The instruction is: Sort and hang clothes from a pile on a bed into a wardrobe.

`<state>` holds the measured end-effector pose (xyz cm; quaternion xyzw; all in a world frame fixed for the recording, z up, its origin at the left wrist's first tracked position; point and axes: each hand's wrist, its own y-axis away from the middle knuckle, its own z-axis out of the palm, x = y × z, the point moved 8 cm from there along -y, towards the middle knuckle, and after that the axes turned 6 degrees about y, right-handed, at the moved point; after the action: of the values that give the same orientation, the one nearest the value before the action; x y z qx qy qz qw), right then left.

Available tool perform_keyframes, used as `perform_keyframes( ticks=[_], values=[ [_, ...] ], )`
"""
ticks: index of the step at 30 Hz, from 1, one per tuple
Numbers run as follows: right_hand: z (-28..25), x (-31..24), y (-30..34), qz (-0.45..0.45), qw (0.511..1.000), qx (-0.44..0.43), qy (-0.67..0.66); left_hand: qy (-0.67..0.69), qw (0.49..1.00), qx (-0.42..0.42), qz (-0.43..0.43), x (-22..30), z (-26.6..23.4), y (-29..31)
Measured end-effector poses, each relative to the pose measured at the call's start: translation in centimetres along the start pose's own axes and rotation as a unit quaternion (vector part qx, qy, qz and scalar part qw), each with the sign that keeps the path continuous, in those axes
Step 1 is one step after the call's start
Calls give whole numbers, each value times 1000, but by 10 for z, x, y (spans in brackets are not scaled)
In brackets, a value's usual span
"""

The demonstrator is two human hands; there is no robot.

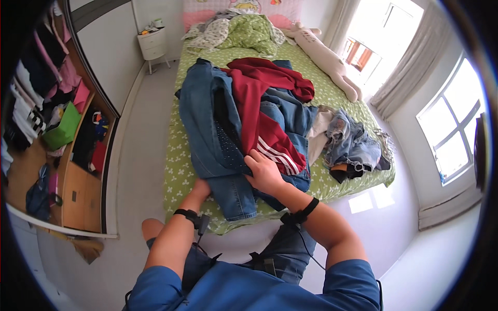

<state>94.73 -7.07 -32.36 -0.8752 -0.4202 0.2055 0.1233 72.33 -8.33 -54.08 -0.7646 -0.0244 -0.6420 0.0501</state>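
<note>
Blue jeans lie spread lengthwise near the front of the bed, one leg end folded toward me. My right hand is closed on the denim at their right side, beside the dark dotted inner part. My left hand reaches in at the lower left edge of the jeans, its fingers hidden under the cloth. Right against the jeans lies a red garment with white stripes, stretched over more blue denim.
The bed has a green patterned sheet. Ripped denim and a pale cloth lie at right. Farther back are a long plush toy and bunched bedding. An open wardrobe stands left, a white nightstand behind.
</note>
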Motion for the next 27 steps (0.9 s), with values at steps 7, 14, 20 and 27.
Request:
perform_keyframes(
  ticks=[7, 14, 20, 27],
  values=[
    [8, -2, 20, 87, 994, 71, -19, 26, 946, 309, -97, 110, -114, 29],
    [-32, -115, 33, -11, 987, 150, -54, -330, 915, 54, 223, 268, -80, -73],
    [102, -99, 47, 73, 944, -178, -267, -695, 641, -124, 303, 278, 9, -142],
    [168, -45, 48, 215, 739, -36, -638, -682, 581, -311, 316, 217, 76, -183]
  ],
)
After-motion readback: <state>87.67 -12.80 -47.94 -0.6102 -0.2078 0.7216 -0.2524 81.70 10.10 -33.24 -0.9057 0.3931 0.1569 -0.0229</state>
